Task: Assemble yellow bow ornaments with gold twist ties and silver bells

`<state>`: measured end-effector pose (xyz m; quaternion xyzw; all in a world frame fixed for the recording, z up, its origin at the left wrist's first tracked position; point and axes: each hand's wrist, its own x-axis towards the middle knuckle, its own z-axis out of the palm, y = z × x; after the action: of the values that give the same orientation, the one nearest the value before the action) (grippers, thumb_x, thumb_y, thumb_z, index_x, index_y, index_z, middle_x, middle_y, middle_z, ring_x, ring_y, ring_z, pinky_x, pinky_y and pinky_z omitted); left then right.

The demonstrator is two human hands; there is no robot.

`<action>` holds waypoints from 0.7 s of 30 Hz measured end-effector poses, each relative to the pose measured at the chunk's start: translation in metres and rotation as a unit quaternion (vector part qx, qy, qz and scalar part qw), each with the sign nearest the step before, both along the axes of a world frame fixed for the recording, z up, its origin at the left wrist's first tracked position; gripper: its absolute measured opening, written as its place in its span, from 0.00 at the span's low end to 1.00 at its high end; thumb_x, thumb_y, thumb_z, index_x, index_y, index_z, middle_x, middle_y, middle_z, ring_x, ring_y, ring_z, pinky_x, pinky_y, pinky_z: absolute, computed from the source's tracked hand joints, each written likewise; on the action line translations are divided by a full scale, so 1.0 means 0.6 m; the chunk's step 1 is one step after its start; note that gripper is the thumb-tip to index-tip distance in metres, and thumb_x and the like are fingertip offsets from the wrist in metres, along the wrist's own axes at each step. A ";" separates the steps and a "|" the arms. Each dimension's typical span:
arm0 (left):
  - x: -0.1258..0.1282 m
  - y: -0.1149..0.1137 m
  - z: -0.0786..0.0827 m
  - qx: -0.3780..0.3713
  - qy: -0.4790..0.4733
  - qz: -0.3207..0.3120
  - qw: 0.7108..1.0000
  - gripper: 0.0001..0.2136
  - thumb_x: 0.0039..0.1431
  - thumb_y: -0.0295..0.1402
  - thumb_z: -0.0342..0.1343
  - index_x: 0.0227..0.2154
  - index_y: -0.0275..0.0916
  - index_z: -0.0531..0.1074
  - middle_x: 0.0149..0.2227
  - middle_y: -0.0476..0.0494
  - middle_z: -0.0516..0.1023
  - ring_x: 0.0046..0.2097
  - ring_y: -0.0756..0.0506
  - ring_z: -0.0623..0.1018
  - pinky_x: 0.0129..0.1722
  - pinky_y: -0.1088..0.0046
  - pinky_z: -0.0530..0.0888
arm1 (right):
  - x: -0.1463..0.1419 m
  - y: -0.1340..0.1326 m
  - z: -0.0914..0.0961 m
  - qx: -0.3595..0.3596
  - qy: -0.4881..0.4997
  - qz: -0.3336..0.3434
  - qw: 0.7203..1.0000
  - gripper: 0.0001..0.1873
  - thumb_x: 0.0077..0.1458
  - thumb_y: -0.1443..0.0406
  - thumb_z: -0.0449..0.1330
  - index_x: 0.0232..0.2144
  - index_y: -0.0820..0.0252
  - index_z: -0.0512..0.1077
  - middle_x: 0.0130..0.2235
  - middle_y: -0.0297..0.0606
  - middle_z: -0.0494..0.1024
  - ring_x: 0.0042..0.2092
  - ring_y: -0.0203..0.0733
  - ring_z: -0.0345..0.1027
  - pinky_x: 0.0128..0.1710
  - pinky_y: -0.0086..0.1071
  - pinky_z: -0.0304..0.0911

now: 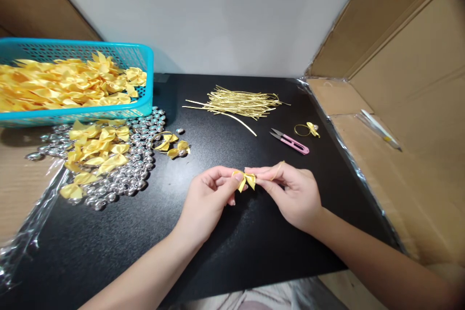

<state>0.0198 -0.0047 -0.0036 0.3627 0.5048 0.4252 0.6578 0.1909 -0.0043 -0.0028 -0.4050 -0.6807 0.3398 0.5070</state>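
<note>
I see the black table [119, 242] first, with a teal basket [147, 77] of yellow bows at far left, above a spill of silver beads [140, 172]. A bundle of gold ties [241, 102] and pink snips [292, 143] lie farther back. My left hand [207, 201] and right hand [296, 196] meet mid-table, both pinched shut on one small yellow bow [247, 180], held just above the surface. I'd judge a firm pinch at the bow's centre keeps its loops even.

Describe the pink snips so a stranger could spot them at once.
Start at the black tabletop and find the bundle of gold wire ties near the back wall. Just in front of it, to the right, lie the pink snips, the only pink-handled, metal-bladed thing there.
</note>
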 end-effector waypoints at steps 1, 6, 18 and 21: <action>0.000 0.000 0.000 0.001 0.000 -0.001 1.000 0.08 0.51 0.35 0.66 0.25 0.34 0.77 0.21 0.53 0.76 0.19 0.59 0.66 0.20 0.86 0.62 | 0.000 0.000 0.000 -0.006 0.005 0.002 1.000 0.06 0.55 0.73 0.62 0.30 0.58 0.75 0.36 0.40 0.85 0.40 0.44 0.81 0.40 0.32 0.78; -0.001 -0.001 0.000 0.004 0.002 0.000 1.000 0.08 0.51 0.35 0.66 0.26 0.34 0.77 0.21 0.53 0.76 0.19 0.59 0.65 0.20 0.86 0.62 | 0.001 0.000 -0.001 -0.017 0.016 0.014 1.000 0.05 0.55 0.73 0.63 0.30 0.59 0.75 0.37 0.42 0.85 0.41 0.44 0.81 0.41 0.31 0.78; 0.000 0.001 0.001 0.003 0.009 0.001 1.000 0.09 0.49 0.35 0.67 0.26 0.34 0.77 0.21 0.52 0.76 0.19 0.58 0.65 0.20 0.85 0.62 | 0.002 -0.001 -0.001 0.017 -0.016 0.010 1.000 0.05 0.55 0.75 0.62 0.31 0.63 0.75 0.36 0.46 0.85 0.42 0.43 0.80 0.43 0.27 0.76; -0.001 0.000 0.001 0.002 0.013 0.002 1.000 0.09 0.49 0.35 0.67 0.26 0.34 0.77 0.21 0.53 0.76 0.19 0.58 0.65 0.20 0.85 0.62 | 0.002 -0.001 -0.001 0.032 -0.021 0.009 0.999 0.06 0.55 0.76 0.62 0.31 0.63 0.75 0.35 0.45 0.85 0.42 0.43 0.80 0.43 0.27 0.76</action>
<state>0.0193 -0.0045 -0.0033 0.3684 0.5133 0.4227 0.6497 0.1919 -0.0051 -0.0036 -0.3896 -0.7052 0.3140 0.5023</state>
